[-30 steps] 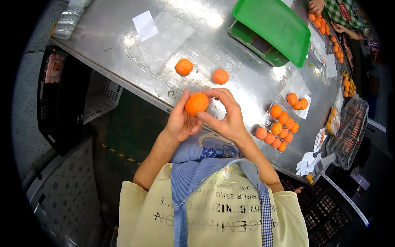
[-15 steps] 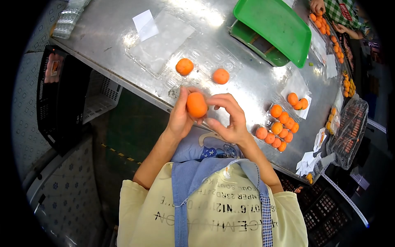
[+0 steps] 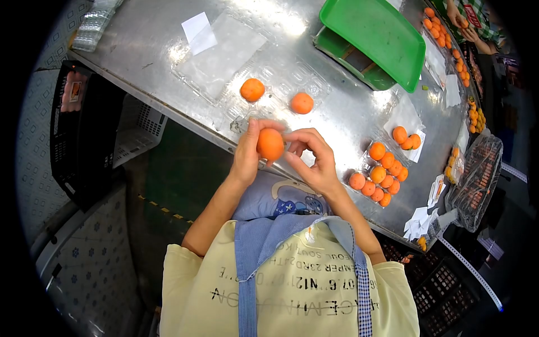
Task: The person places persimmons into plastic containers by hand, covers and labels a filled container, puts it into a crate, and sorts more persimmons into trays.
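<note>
My left hand (image 3: 247, 150) is wrapped round an orange (image 3: 270, 144), held just over the table's near edge. To its right, my right hand (image 3: 315, 159) has its fingers bent, with thumb and forefinger apart close to the fruit; whether a fingertip touches it I cannot tell. Beyond my hands, one orange (image 3: 252, 90) and a second orange (image 3: 302, 103) sit in clear plastic packaging (image 3: 281, 84) on the metal table (image 3: 151, 73). To the right, a clear tray of several oranges (image 3: 378, 174) lies near the edge.
An upturned-looking green tray (image 3: 376, 39) rests on a stand at the back. White paper (image 3: 199, 33) lies at far left, with cards (image 3: 420, 223) at right. A black crate (image 3: 84, 135) stands below the left edge. A co-worker's hands (image 3: 471, 36) handle fruit at far right.
The orange in my left hand has turned slightly and shifted a little right. My right fingers have bent inward somewhat. The co-worker's hands at far right have moved.
</note>
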`<action>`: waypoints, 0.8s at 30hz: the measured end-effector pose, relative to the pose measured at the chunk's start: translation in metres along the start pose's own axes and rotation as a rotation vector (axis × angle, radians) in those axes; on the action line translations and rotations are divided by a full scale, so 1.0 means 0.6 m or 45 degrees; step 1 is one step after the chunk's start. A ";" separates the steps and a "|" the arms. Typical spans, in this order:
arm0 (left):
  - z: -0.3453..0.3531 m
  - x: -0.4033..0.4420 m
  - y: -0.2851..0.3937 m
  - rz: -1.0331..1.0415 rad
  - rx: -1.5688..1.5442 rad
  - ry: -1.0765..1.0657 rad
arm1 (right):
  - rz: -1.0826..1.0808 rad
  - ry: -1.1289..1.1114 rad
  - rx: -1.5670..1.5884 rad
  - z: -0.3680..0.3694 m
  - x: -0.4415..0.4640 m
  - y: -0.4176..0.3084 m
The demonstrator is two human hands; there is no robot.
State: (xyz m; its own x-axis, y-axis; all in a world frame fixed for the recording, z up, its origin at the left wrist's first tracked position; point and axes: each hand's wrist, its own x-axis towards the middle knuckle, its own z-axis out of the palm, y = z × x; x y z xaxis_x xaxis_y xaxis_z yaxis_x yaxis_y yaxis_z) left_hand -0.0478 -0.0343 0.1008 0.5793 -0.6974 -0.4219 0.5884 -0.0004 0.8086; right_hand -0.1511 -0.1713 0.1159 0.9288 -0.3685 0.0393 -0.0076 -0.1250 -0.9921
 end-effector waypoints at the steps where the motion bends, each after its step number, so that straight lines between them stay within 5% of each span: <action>1: 0.003 0.000 -0.001 0.013 0.017 0.009 | 0.048 0.014 0.010 0.003 -0.001 0.001; 12: 0.007 -0.003 -0.007 0.126 0.070 -0.057 | 0.263 0.064 -0.005 -0.007 0.001 0.018; 18: 0.023 -0.007 -0.007 0.096 -0.071 -0.019 | -0.004 0.113 -0.316 0.007 0.002 0.008; 24: 0.040 -0.017 0.014 0.001 -0.219 -0.129 | 0.039 0.211 -0.398 0.017 0.006 0.009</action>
State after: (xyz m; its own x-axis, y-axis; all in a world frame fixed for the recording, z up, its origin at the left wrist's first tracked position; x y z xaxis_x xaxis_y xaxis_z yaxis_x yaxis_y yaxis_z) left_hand -0.0623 -0.0445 0.1214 0.5251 -0.7659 -0.3711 0.6807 0.1162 0.7233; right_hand -0.1440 -0.1637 0.1094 0.8538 -0.5178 0.0546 -0.1713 -0.3784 -0.9097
